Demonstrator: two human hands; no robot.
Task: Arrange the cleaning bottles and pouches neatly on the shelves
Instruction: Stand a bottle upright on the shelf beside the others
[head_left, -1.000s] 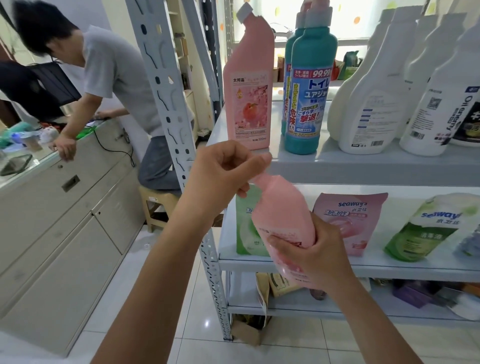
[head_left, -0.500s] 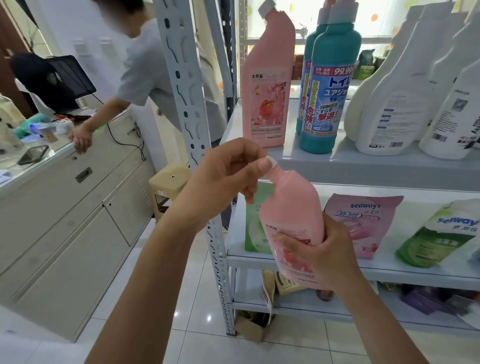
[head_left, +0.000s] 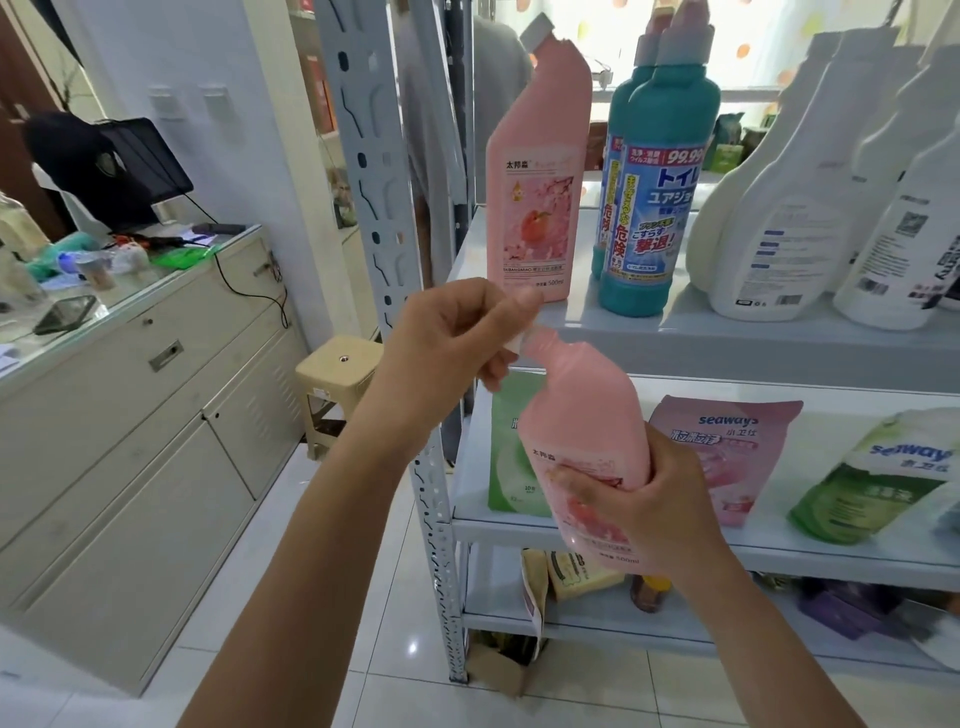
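Your pink bottle (head_left: 587, 415) is tilted in front of the middle shelf (head_left: 857, 564), right hand (head_left: 639, 499) wrapped round its stiff, probably heavy-ish body, left hand (head_left: 457, 353) apparently pinching the cap; carry by the body, not the neck.

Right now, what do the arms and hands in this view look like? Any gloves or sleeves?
They are a person's bare arms. The left hand and right hand wear no gloves, and no rings show on the fingers. The left forearm and right forearm are uncovered down to the picture's edge: no sleeve, watch or bracelet is in view.
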